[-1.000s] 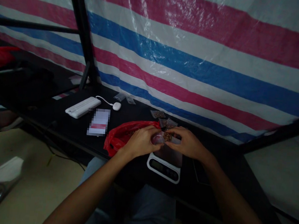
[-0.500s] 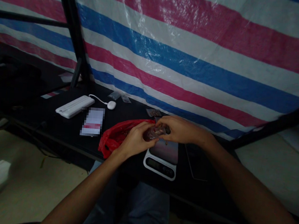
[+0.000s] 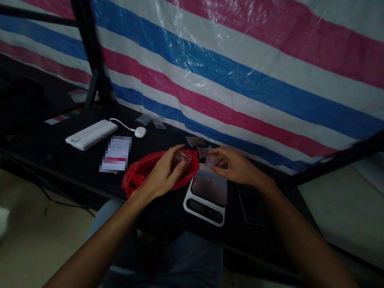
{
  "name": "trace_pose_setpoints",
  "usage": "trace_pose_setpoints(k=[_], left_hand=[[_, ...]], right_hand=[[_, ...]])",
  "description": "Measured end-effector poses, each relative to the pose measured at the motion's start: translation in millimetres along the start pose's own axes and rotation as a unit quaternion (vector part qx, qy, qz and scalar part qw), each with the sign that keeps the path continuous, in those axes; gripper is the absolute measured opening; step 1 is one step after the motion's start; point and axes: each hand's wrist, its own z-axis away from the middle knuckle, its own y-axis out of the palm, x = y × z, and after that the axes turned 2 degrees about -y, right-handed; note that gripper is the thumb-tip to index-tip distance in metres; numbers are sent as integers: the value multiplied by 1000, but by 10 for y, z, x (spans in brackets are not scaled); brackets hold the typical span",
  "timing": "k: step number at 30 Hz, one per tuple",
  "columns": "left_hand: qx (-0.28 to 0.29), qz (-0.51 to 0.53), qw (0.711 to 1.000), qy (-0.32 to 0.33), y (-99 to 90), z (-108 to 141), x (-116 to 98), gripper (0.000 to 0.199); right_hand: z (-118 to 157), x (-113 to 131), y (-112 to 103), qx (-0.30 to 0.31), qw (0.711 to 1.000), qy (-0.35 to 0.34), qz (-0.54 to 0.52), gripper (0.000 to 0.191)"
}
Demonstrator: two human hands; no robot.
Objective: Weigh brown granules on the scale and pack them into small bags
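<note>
My left hand is curled round a small clear cup above the red plastic bag. Over the back edge of the white scale, my right hand pinches a small clear plastic bag. The scale's metal plate carries a few tiny pieces. Behind it lie small clear packets with brown contents, one at the back and another nearer the scale.
A white power bank with a cable and round white puck lies left, beside a blurred phone. Clear bags lie behind. A dark flat device is right of the scale. A striped sheet hangs behind.
My hands have moved apart; the left, with the cup, is over the red bag. A second brown-filled packet now shows behind the scale. The view has shifted slightly.
</note>
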Motion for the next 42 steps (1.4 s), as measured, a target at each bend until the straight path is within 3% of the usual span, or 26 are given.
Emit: trace_pose_setpoints(k=[3,7,9,12,14,17,21,28,33,38,42], left_hand=[[6,9,1000,-6,11,8,60,56],[19,15,1000,7,42,-3,143,58],[0,21,1000,16,46,-11,180,56],[-25,29,999,28,44,-22,213,53],[-14,27,999,33,42,-21,213,55],[13,12,999,27,36,4,182,59],[43,-18,999,22,-1,63,135,59],[59,-33,997,34,-97,129,129,63],[66,-28,997,31,-100,176,108,61],[74,-24,996,49,-61,203,32,66],[67,-11,996,62,-48,208,-33,69]], right_hand=[[113,-261,205,-6,998,45,-38,36],[244,-357,370,-72,993,91,5,46],[314,-338,387,-61,991,116,20,30],[413,-270,373,3,992,129,10,10],[459,-192,365,14,993,112,25,10],[470,-18,396,-21,994,69,78,10],[370,180,549,-42,991,17,126,10],[197,172,760,6,981,15,195,11],[243,254,676,-3,990,11,143,8],[189,523,560,-96,993,-47,42,9],[115,712,495,-64,993,-96,10,13]])
